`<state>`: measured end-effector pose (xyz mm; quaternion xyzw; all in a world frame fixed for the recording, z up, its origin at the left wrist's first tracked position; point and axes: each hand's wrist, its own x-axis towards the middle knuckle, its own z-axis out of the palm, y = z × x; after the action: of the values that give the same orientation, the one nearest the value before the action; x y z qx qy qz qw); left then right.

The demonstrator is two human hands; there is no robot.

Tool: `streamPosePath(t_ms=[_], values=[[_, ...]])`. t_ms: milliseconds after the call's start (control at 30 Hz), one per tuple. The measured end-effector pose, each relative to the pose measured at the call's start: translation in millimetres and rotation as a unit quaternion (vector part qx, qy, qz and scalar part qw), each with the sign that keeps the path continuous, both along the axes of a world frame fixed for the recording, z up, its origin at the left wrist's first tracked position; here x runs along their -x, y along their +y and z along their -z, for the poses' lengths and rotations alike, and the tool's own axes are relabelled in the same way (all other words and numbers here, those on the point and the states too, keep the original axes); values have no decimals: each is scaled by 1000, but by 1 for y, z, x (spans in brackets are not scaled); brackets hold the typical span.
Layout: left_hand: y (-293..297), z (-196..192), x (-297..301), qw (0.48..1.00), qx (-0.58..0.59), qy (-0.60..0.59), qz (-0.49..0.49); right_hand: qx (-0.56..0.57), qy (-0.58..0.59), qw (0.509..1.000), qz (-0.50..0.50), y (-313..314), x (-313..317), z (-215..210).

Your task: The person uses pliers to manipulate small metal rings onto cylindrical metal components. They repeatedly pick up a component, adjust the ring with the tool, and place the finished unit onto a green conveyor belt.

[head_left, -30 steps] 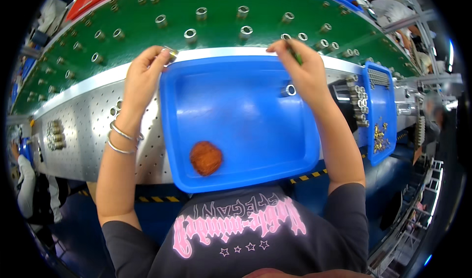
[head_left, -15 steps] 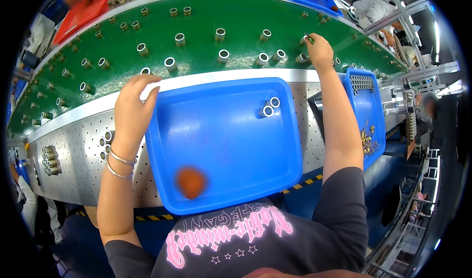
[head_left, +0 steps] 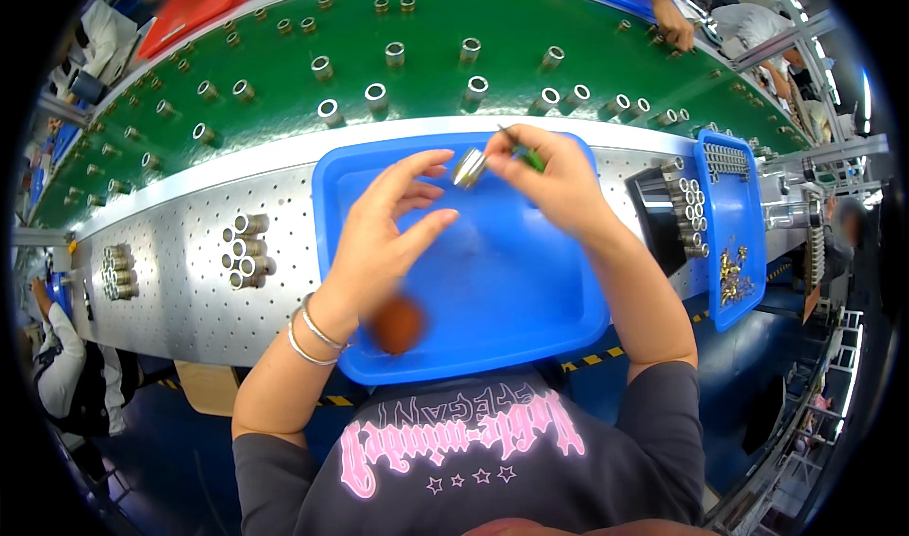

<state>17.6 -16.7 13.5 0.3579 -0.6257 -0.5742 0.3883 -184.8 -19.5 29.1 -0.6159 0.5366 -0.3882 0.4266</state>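
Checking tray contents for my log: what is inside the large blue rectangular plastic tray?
The blue tray holds a blurred, round orange-brown lump. Over the tray, the right hand holds a silvery metal cylinder. Anything behind the left hand, right hand or forearms cannot be seen.

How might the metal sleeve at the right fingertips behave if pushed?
The metal sleeve looks rigid, so probably stiff. Its rounded side could roll across the blue tray. Its shiny surface may be slippery.
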Motion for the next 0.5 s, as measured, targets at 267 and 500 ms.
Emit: streamPosePath(t_ms=[267,500], values=[[27,1,-20,993,-89,65,-32,213,135,966,-55,31,-46,-14],[35,0,-33,972,-170,159,-23,179,96,973,-106,39,-66,-20]])
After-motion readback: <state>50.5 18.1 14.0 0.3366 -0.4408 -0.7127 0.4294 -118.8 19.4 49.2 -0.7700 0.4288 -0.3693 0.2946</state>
